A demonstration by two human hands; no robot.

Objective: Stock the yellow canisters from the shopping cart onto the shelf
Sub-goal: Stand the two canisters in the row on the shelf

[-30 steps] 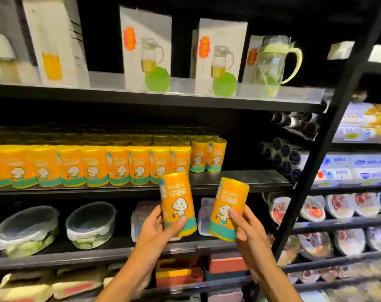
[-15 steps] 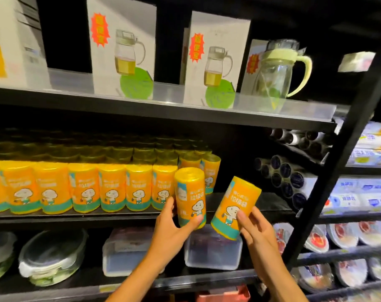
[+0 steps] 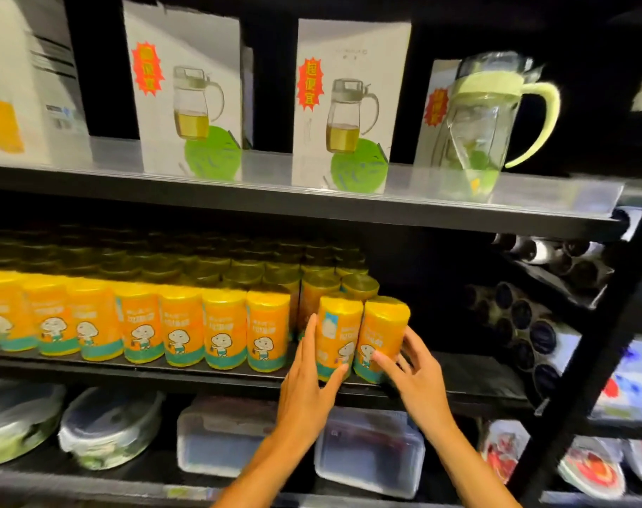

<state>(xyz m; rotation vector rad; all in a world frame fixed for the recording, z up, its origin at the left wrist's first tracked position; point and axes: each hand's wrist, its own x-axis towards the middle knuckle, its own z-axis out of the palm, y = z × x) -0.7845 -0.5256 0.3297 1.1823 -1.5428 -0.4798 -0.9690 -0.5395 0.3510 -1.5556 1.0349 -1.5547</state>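
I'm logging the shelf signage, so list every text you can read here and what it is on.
"超便宜": red starburst sticker on the middle jug box.
Starburst stickers on the left jug box and the box behind the glass jug: blurred, unreadable.
Canister labels, including those held by the left hand and right hand: too blurred to read.

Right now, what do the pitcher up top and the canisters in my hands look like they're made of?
Pitcher: clear glass or hard plastic, see-through, with a matte pale green handle. Canisters, in left hand and right hand: glossy printed yellow wrap; highlights suggest plastic film, core unclear.
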